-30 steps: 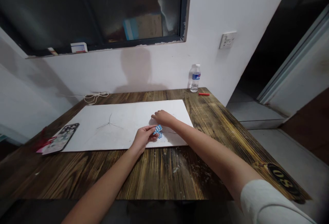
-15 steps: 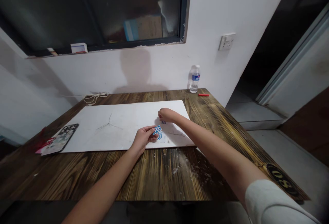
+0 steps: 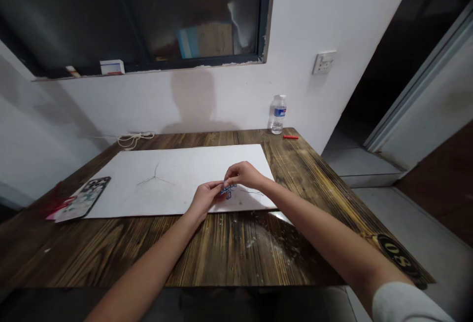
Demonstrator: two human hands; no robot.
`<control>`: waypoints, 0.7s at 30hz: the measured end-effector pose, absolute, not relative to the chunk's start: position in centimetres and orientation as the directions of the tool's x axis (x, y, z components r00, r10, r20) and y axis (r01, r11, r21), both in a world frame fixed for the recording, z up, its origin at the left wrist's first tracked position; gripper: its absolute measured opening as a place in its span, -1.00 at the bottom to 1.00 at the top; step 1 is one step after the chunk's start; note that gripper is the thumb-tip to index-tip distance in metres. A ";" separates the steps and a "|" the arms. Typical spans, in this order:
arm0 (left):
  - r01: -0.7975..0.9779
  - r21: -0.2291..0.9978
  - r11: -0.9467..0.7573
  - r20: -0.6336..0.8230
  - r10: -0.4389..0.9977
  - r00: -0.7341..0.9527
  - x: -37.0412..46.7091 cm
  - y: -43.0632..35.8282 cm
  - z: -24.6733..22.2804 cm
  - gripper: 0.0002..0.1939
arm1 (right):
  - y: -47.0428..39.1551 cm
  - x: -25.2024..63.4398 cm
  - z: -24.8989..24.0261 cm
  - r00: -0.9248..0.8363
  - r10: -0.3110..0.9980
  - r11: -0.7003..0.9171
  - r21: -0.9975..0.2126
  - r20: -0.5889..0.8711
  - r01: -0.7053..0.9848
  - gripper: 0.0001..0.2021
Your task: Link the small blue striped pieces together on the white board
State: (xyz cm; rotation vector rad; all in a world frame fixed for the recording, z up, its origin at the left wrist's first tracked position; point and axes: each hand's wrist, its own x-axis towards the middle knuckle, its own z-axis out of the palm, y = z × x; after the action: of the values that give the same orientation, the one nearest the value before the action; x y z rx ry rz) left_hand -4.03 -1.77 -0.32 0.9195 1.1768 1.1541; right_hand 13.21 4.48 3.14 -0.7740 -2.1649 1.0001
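Low over the right part of a white board [image 3: 192, 164], my left hand [image 3: 204, 198] pinches a small blue and white cut-out piece [image 3: 228, 193]. My right hand [image 3: 244, 174] has its thumb and fingers closed at the top edge of that piece, close to the left fingertips. Whether the right fingers grip the piece or something tiny cannot be made out. Part of the piece is hidden behind the fingers. Thin dark lines [image 3: 155, 177] branch in three directions on the board's left half.
A patterned case [image 3: 86, 198] lies over the board's left end on the wooden table [image 3: 148, 248]. Behind are a white cord [image 3: 135, 138], a water bottle [image 3: 278, 115] and a red pen-like stick [image 3: 290, 137]. An oval number plate [image 3: 399, 254] is at front right.
My right hand has come down and toward me, from the board beyond the piece to my left fingertips. My left hand has barely moved and still holds the piece.
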 end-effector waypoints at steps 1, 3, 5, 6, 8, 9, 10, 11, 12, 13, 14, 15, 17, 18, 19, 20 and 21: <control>-0.176 0.965 0.193 -0.193 0.981 0.022 -4.0 -1.8 -0.3 -0.62 | 3.8 13.1 3.0 -0.624 0.715 0.578 -0.769 0.316 0.272 -0.74; -0.160 0.969 0.187 -0.178 0.982 0.071 -3.9 -2.0 -0.2 -0.57 | 2.7 13.0 2.7 -0.602 0.701 0.661 -0.666 0.383 0.346 -0.77; -0.145 0.972 0.182 -0.165 0.979 0.121 -3.8 -2.3 0.0 -0.54 | 2.0 13.0 2.4 -0.576 0.689 0.710 -0.567 0.440 0.417 -0.78; -0.138 0.974 0.180 -0.161 0.977 0.141 -3.7 -2.5 0.1 -0.53 | 1.7 13.1 2.4 -0.561 0.688 0.720 -0.533 0.461 0.444 -0.78; -0.122 0.976 0.179 -0.156 0.972 0.176 -3.6 -2.8 0.3 -0.51 | 1.4 13.3 2.3 -0.540 0.683 0.730 -0.491 0.492 0.475 -0.78; -0.114 0.978 0.176 -0.152 0.970 0.191 -3.5 -2.9 0.4 -0.50 | 1.3 13.5 2.3 -0.537 0.677 0.736 -0.476 0.504 0.482 -0.78; -0.107 0.980 0.171 -0.146 0.968 0.206 -3.5 -2.9 0.5 -0.48 | 1.3 13.6 2.2 -0.538 0.668 0.744 -0.460 0.514 0.484 -0.78; -0.099 0.981 0.165 -0.140 0.965 0.221 -3.5 -3.0 0.5 -0.47 | 1.3 13.7 2.2 -0.540 0.658 0.753 -0.445 0.524 0.485 -0.77; -0.089 0.983 0.159 -0.134 0.963 0.235 -3.5 -3.0 0.5 -0.47 | 1.4 13.8 2.1 -0.544 0.647 0.762 -0.431 0.534 0.483 -0.77; -0.077 0.985 0.154 -0.131 0.960 0.247 -3.5 -3.0 0.5 -0.48 | 1.5 13.9 2.0 -0.546 0.639 0.769 -0.422 0.542 0.481 -0.75; -0.066 0.986 0.153 -0.132 0.958 0.253 -3.5 -3.0 0.5 -0.50 | 1.5 13.9 1.9 -0.544 0.634 0.772 -0.420 0.550 0.476 -0.74; -0.056 0.986 0.155 -0.135 0.957 0.256 -3.5 -2.9 0.5 -0.51 | 1.6 14.0 1.7 -0.540 0.632 0.775 -0.425 0.556 0.468 -0.71; -0.043 0.985 0.164 -0.148 0.956 0.254 -3.5 -3.0 0.4 -0.55 | 1.8 14.0 1.5 -0.538 0.626 0.780 -0.464 0.564 0.420 -0.66; -0.041 0.985 0.168 -0.153 0.957 0.248 -3.4 -3.0 0.5 -0.56 | 1.9 14.0 1.4 -0.541 0.624 0.779 -0.500 0.563 0.378 -0.65; -0.040 0.985 0.170 -0.156 0.958 0.239 -3.4 -3.0 0.5 -0.57 | 2.2 14.1 1.3 -0.536 0.631 0.768 -0.547 0.560 0.333 -0.65; -0.039 0.984 0.172 -0.159 0.961 0.225 -3.3 -3.0 0.6 -0.58 | 2.5 14.3 1.2 -0.518 0.654 0.741 -0.605 0.551 0.292 -0.65; -0.037 0.984 0.173 -0.162 0.965 0.208 -3.3 -3.1 0.7 -0.58 | 3.0 14.6 1.1 -0.484 0.693 0.697 -0.667 0.534 0.263 -0.66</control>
State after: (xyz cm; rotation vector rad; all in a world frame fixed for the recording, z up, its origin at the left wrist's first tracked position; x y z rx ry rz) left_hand -3.31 -3.06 0.65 1.1364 1.0946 0.9626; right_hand 14.57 3.00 1.11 -0.7302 -2.0634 0.6494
